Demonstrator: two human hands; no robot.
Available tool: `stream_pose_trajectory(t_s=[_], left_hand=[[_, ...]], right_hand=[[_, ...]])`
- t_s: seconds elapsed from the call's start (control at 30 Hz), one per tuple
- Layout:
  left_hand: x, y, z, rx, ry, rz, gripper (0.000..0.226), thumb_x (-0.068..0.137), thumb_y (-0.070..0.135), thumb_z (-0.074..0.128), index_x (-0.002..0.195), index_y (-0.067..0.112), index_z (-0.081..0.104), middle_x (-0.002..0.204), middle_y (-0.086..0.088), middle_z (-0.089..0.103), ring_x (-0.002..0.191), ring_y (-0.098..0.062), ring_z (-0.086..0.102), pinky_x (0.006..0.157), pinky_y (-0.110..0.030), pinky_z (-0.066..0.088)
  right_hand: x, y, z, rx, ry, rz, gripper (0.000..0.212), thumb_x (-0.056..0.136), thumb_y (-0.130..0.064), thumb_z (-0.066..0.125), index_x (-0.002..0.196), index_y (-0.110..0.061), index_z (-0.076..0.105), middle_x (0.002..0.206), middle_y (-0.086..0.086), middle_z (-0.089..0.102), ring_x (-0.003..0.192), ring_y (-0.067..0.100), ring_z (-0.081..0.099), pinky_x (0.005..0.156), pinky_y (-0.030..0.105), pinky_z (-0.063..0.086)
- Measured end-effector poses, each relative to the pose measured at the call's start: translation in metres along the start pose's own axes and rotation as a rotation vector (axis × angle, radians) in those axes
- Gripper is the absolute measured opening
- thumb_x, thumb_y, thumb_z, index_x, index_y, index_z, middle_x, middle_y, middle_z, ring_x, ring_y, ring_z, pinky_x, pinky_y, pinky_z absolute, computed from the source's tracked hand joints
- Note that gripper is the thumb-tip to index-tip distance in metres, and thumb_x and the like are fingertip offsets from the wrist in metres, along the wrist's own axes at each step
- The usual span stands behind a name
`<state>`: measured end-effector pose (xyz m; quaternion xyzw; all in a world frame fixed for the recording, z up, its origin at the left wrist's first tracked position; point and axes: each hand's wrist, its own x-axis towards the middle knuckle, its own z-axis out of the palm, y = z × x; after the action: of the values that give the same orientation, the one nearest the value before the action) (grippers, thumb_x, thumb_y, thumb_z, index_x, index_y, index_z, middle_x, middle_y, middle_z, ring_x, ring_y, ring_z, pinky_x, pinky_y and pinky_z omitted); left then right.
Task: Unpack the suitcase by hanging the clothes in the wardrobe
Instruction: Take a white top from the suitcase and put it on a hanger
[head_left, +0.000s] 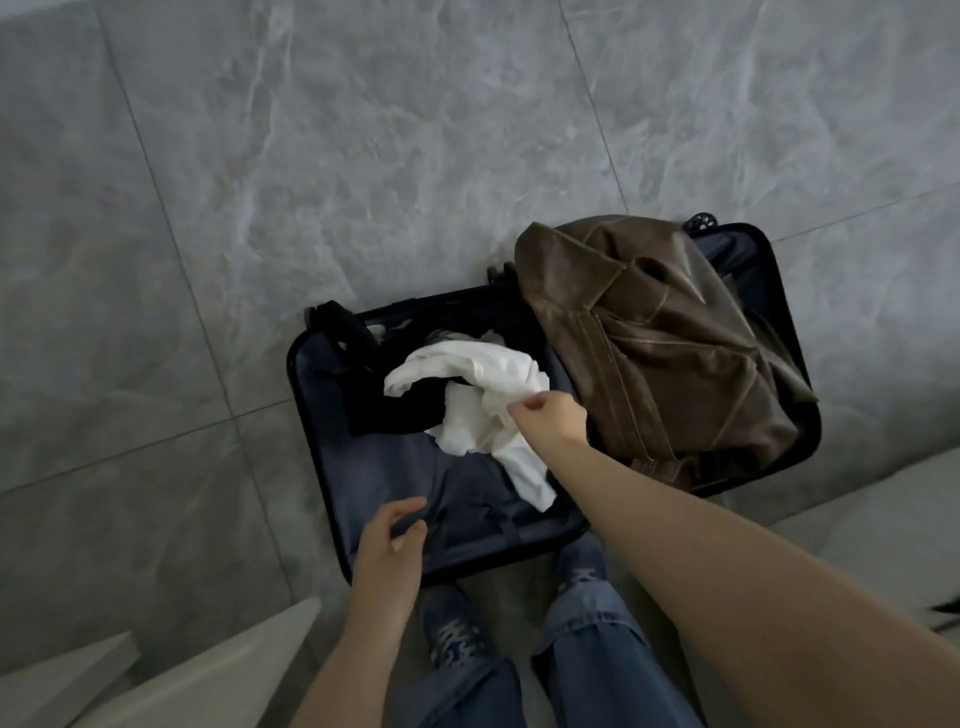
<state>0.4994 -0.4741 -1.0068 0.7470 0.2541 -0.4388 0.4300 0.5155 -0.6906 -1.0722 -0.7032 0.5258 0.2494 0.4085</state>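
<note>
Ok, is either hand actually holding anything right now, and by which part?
The right hand pinches the white garment by a bunched fold at its right edge. The left hand hovers open above the suitcase, holding nothing.

Floor (363, 156): large grey marbled tiles, thin dark grout lines running diagonally. Dim, even light. Pale ledge (171, 670) at lower left; lighter surface (878, 509) at right edge.

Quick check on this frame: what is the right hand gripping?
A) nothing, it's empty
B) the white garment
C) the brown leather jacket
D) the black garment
B: the right hand has its grip pinched on the white garment over the open suitcase, while the brown leather jacket lies untouched on the other half and the left hand hovers open and empty.
</note>
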Motion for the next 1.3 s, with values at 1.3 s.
stream_pose_trajectory(t_s=[1.3], left_hand=[[-0.445, 0.191, -0.082, 0.125, 0.110, 0.760, 0.008, 0.101, 0.019, 0.045, 0.096, 0.015, 0.050, 0.081, 0.003, 0.059, 0.073, -0.014, 0.057, 0.062, -0.031, 0.041]], right_hand=[[-0.561, -0.017, -0.306, 0.688, 0.022, -0.436, 0.019, 0.102, -0.030, 0.047, 0.097, -0.013, 0.055, 0.090, 0.000, 0.056, 0.083, 0.013, 0.052, 0.071, 0.022, 0.046]])
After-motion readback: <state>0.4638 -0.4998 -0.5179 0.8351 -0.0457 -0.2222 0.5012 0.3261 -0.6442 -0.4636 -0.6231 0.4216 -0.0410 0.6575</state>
